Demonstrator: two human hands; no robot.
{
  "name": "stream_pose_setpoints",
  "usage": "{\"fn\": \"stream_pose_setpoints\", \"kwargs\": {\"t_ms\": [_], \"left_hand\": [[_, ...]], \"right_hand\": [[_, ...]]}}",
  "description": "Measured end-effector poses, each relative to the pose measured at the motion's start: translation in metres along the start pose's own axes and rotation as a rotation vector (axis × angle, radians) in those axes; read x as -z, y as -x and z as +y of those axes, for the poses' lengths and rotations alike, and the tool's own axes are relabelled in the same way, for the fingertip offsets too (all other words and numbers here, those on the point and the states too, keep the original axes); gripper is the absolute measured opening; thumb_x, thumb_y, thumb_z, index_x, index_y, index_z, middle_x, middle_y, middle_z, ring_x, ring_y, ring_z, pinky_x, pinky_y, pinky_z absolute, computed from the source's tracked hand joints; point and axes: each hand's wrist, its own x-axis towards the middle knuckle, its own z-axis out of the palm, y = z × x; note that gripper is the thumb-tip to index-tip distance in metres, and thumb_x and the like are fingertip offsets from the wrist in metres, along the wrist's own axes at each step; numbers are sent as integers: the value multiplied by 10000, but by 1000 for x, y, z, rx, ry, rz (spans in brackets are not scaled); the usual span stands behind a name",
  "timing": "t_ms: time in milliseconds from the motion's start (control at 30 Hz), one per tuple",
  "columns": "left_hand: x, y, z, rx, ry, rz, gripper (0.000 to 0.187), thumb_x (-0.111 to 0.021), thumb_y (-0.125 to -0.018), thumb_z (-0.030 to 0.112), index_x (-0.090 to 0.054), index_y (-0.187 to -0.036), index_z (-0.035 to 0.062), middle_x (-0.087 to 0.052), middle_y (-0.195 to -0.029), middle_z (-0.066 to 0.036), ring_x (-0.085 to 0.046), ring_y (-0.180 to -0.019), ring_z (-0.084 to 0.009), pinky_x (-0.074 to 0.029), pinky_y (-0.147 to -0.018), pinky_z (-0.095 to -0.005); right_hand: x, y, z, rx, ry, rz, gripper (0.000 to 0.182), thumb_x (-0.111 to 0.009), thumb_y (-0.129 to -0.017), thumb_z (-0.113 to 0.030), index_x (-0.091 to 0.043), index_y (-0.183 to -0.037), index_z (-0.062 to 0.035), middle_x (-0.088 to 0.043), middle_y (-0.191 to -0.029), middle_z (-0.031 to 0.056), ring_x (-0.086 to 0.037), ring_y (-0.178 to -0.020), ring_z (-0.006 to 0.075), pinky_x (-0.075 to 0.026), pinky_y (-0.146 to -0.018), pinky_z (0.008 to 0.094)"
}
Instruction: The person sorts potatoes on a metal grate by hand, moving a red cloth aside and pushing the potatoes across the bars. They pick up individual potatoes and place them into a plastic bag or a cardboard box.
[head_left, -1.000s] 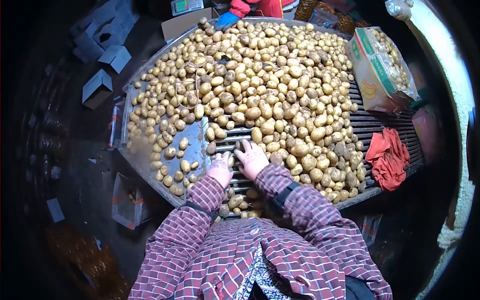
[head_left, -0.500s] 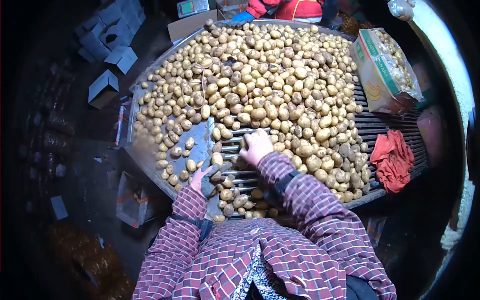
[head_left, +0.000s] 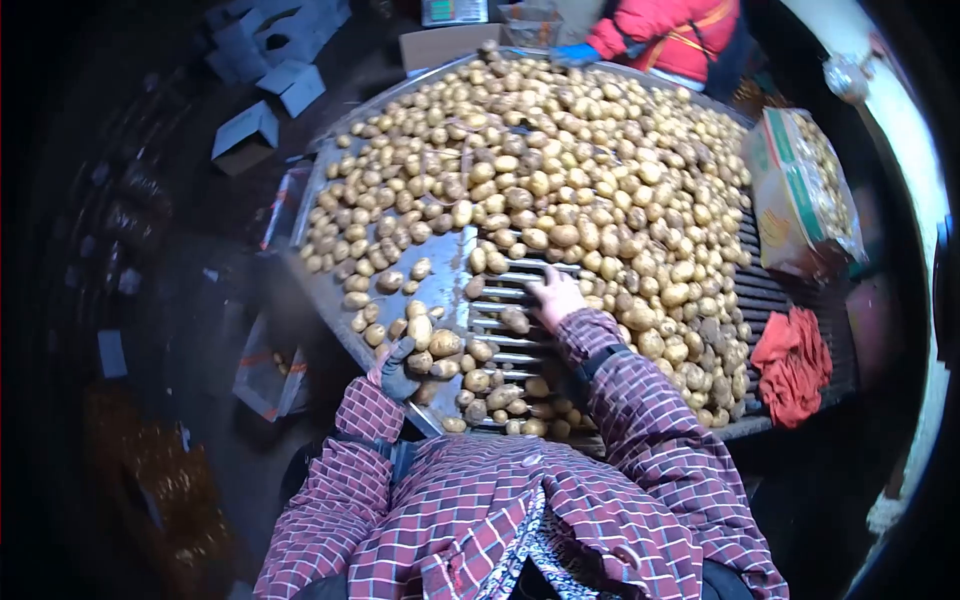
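The person's right hand [head_left: 556, 297] lies spread, palm down, on the slatted metal grate [head_left: 500, 300] at the near edge of a great heap of small tan-yellow potatoes [head_left: 560, 190], fingers open and gripping nothing, their tips touching the nearest of the pile. The left hand [head_left: 398, 366], in a dark, worn glove, sits at the near left rim of the flat grey metal sorting table [head_left: 440, 275], cupped loosely against a small cluster of potatoes [head_left: 440, 350] there; whether it actually grips one I cannot tell. The step in hand looks like raking potatoes off the heap toward the near edge over the slats, and the next move would call for drawing the right hand back toward the body, sweeping potatoes along without pushing them off the left rim. The table is wide and rounded, with a smooth plate on the left and bars on the right. A crumpled red cloth [head_left: 793, 362] lies on the bars at the near right, and a green-and-white cardboard box filled with potatoes [head_left: 808, 195] stands at the far right. At the far edge another person in a red jacket [head_left: 665, 28] reaches in with a blue-gloved hand [head_left: 575, 55]. The dark floor on the left holds folded grey cartons [head_left: 262, 110].
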Motion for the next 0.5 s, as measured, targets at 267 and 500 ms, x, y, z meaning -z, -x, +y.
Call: {"fn": "stream_pose_setpoints", "kwargs": {"t_ms": [267, 500], "left_hand": [[62, 126, 40, -347, -58, 386, 495, -585, -898, 350, -458, -1307, 102, -525, -1308, -113, -561, -1142, -285, -524, -674, -321], [150, 250, -24, -419, 255, 669, 443, -615, -882, 326, -499, -1275, 157, -531, -1292, -51, -514, -1171, -284, -470, -755, -322]], "right_hand": [[13, -7, 17, -400, -1553, -80, 374, -598, -869, -193, -571, -1204, -29, -623, -1092, 80, -571, -1010, 185, -489, -844, 318], [47, 43, -164, 312, -1098, -597, 480, -597, -896, -285, -497, -1287, -24, -526, -1278, 183, -545, -1130, 271, -410, -981, 338]]}}
